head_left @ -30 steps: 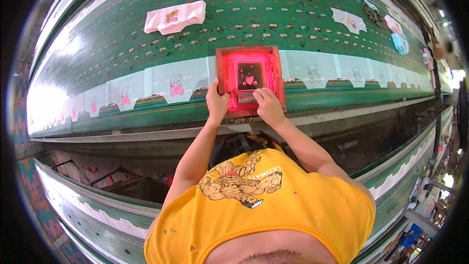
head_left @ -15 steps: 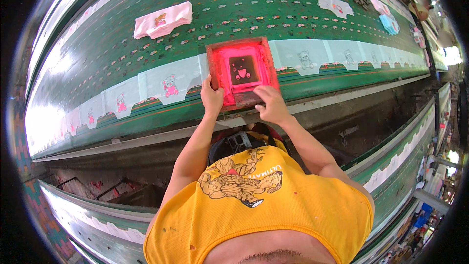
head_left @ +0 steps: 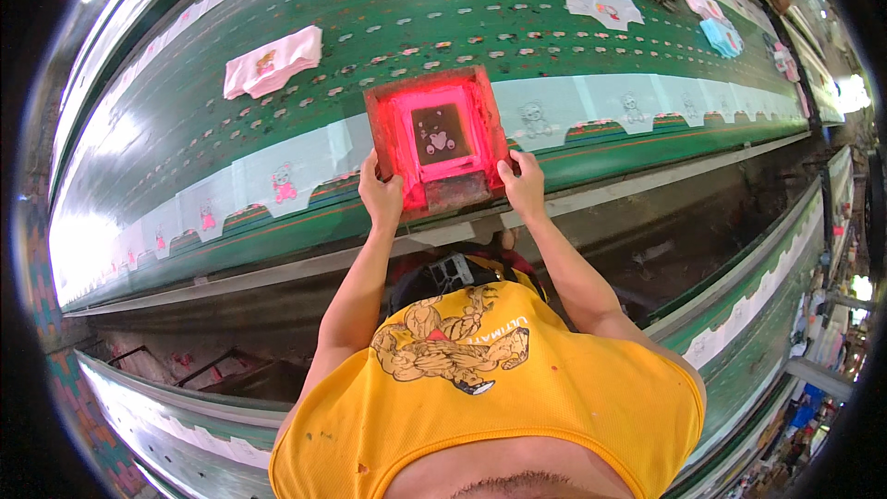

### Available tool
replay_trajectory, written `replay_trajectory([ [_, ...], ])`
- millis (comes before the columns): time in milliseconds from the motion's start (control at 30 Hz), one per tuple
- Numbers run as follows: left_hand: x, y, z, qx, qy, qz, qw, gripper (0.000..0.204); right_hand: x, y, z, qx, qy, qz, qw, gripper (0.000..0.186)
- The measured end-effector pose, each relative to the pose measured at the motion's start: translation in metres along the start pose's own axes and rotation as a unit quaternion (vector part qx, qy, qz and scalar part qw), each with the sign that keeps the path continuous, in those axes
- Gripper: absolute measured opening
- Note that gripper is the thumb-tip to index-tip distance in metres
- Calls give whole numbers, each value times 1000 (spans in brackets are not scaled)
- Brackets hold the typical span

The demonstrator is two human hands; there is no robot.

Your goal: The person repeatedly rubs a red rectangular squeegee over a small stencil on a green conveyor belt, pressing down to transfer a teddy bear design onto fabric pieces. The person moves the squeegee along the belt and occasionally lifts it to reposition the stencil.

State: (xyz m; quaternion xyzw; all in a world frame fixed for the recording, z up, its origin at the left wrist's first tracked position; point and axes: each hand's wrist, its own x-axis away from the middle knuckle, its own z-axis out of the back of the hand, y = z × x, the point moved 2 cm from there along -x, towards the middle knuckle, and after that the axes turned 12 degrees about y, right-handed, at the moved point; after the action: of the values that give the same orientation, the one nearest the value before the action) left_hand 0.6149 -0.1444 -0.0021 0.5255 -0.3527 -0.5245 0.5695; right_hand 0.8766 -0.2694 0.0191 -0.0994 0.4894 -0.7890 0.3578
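Red-stained and wooden, a rectangular frame (head_left: 428,80) is grasped near its lower corners by the bent fingers of the bare left hand (head_left: 380,194) and the bare right hand (head_left: 525,187), at the near side of a long green table (head_left: 370,14); whether it is lifted clear cannot be told. Inside, a dark bear-patterned panel (head_left: 441,132) is bordered by bright pink, with a flat grey-brown block (head_left: 457,190) set at the near end. Pale cloth pieces printed with pink bears (head_left: 284,183) are laid leftward, pale cloth pieces with grey bear outlines (head_left: 534,120) rightward, and a folded pink cloth stack (head_left: 273,65) farther off.
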Motion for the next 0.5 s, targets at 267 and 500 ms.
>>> replay_trajectory([
  [267,65,40,-131,9,-6,14,1000,60,-80,79,97,33,6,15,999,43],
  [500,95,43,-180,-41,-8,5,999,59,-108,117,138,39,-43,-12,998,47],
])
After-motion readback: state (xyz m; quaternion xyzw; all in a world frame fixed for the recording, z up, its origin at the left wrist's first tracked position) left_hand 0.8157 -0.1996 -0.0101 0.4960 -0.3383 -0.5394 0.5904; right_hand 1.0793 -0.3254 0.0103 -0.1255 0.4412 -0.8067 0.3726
